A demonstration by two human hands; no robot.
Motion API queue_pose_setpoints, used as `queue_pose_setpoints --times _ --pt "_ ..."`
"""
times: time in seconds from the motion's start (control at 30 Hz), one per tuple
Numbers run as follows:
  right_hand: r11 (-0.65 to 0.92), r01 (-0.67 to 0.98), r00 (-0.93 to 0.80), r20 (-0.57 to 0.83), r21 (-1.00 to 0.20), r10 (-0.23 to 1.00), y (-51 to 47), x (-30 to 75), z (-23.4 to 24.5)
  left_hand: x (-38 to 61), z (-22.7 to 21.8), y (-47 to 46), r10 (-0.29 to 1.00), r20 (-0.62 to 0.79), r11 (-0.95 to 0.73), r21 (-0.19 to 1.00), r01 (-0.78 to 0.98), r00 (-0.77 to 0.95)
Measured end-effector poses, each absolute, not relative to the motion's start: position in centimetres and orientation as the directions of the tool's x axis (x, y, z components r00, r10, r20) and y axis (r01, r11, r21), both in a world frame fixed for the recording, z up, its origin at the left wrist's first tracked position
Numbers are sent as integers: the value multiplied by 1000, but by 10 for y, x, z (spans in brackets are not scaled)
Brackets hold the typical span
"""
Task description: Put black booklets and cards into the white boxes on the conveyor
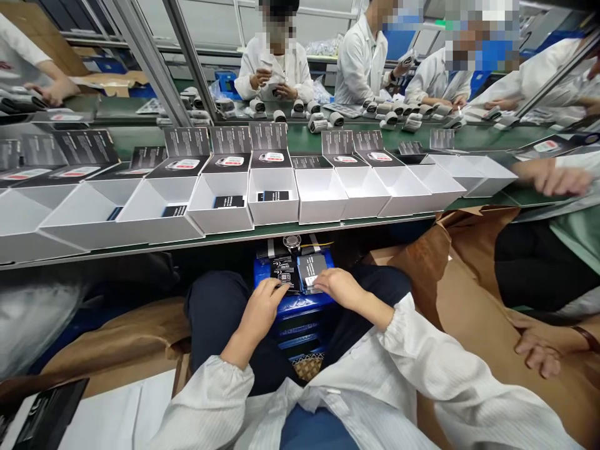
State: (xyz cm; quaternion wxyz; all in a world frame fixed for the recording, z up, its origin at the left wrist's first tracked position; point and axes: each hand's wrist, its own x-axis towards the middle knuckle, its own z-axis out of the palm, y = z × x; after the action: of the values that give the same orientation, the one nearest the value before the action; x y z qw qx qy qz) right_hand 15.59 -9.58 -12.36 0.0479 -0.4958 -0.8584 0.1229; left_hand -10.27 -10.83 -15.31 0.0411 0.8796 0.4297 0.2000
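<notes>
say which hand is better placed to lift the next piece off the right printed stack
Probably the right hand: it is at the right stack, while the left hand is over by the left stack.

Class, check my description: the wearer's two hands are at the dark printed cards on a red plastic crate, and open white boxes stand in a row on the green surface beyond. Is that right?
Not quite: the plastic crate is blue, not red, as the head view shows. The left hand and right hand are indeed at the dark printed cards, with open white boxes in a row beyond.
</notes>
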Motion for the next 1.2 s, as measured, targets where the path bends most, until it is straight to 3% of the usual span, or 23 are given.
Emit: queue_pose_setpoints --times 0.1,0.23,0.37,0.47,0.6,0.7,0.8,0.97,1.2 --pt "386 821 -402 52 -421 914 -110 155 -99 -97 -126 -122 694 465 -701 258 665 551" --pt "523 672 -526 159 -524 835 -142 142 -56 -76 -81 -133 595 631 -781 308 543 498" --pt "650 688 -508 425 -323 749 -120 146 -9 -69 -59 -121 624 761 -705 451 547 178" --pt "543 821 -369 563 -175 740 -58 165 23 -77 -83 -100 737 644 -625 532 571 207" --pt "493 870 -429 498 2 754 -1 183 27 -88 -146 -83 798 286 -602 383 700 530" --pt "582 813 -521 472 19 712 -17 177 -13 -91 -175 -85 822 81 -562 279 779 564" --pt "656 755 -622 325 8 712 -58 162 -71 -92 -181 -89 834 3 -541 202 817 552" --pt "633 773 -634 35 46 772 -96 149 -139 -99 -177 -90 806 83 -592 124 796 586" --pt "611 792 -611 -32 -15 791 -97 150 -140 -103 -148 -109 704 493 -650 160 743 510"
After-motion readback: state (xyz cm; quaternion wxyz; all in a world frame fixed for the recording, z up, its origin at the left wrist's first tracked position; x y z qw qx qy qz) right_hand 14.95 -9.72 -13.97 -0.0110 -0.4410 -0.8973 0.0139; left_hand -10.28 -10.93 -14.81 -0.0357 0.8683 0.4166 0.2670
